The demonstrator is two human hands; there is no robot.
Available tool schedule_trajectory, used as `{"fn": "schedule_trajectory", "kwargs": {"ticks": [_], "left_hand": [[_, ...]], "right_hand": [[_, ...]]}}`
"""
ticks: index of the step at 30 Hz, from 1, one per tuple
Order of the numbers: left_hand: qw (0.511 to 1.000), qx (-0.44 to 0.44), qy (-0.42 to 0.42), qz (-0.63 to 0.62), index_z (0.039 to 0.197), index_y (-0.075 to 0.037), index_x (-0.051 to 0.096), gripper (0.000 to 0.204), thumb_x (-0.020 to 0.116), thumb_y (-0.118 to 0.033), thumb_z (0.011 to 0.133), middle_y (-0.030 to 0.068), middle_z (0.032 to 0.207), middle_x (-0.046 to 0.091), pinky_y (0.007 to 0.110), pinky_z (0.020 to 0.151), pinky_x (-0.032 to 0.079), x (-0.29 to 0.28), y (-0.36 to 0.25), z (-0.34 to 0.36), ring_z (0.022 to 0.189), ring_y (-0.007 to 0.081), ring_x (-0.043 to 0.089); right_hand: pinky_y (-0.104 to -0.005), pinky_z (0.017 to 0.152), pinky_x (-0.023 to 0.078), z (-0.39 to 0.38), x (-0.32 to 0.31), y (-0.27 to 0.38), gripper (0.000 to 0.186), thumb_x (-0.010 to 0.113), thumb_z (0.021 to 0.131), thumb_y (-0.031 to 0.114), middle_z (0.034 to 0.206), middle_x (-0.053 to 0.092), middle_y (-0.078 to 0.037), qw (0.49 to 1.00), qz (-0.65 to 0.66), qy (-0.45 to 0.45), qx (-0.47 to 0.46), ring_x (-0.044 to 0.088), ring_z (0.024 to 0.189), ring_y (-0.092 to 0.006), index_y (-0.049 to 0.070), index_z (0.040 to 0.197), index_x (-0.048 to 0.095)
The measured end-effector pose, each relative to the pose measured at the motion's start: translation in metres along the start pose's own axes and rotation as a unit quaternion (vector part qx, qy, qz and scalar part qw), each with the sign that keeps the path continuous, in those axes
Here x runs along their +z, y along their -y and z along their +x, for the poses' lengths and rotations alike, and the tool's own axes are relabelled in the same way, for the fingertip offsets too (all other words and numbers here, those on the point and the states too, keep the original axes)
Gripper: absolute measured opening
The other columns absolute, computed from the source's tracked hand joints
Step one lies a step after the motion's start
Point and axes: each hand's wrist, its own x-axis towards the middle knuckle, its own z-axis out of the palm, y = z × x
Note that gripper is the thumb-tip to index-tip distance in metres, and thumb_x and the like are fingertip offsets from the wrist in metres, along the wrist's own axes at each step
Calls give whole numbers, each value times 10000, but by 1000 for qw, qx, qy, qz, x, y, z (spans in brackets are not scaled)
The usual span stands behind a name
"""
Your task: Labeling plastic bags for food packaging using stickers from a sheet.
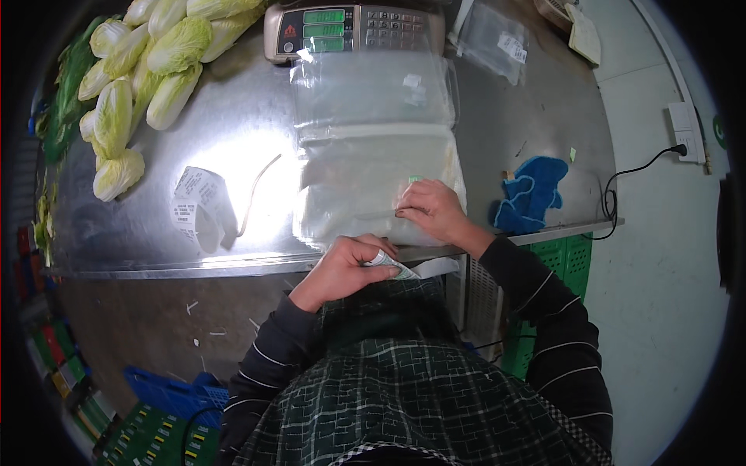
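Labels [386, 259] pinched in L hand [338, 270] at near edge of bags [373, 182], R hand [432, 210] over bags, fingers bunched, grip unclear; prob. best press labels flat w/o creasing.

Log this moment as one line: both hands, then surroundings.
left hand: holds printed label strip | right hand: over clear plastic bags, near small green label | around: napa cabbages, digital scale, steel table

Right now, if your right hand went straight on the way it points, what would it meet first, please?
The right hand would probably meet the stacked clear plastic bags first; whether it touches them now is unclear.
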Motion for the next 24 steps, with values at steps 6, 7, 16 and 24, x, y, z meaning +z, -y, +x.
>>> {"fn": "schedule_trajectory", "kwargs": {"ticks": [6,7,16,24], "left_hand": [[998,-60,31,0,882,20,693,110,696,-31,785,80,919,650,283,823,452,4,0,-5,937,170,590],[998,-60,24,-7,888,19,692,114,695,-32,787,81,918,650,283,823,452,5,-1,-5,940,169,588],[999,-34,-16,-16,882,14,699,107,695,-34,787,89,928,649,312,868,445,7,5,-3,992,199,587],[999,-32,-27,-9,884,3,701,111,700,-32,779,95,978,650,311,895,429,10,8,-3,1076,205,552]], "right_hand": [[-334,702,390,5,5,24,184,732,703,255,775,569,-6,992,-111,-57,-11,555,815,-198,104,753,640],[-334,702,390,5,5,22,184,732,703,255,775,569,-6,992,-110,-57,-12,555,815,-198,104,753,640],[-331,723,411,11,-3,15,143,689,748,213,746,603,-35,999,24,-15,35,583,760,-218,83,716,639],[-391,667,450,18,-10,16,199,588,843,224,768,620,-139,973,83,41,210,601,750,-322,35,804,638]]}}
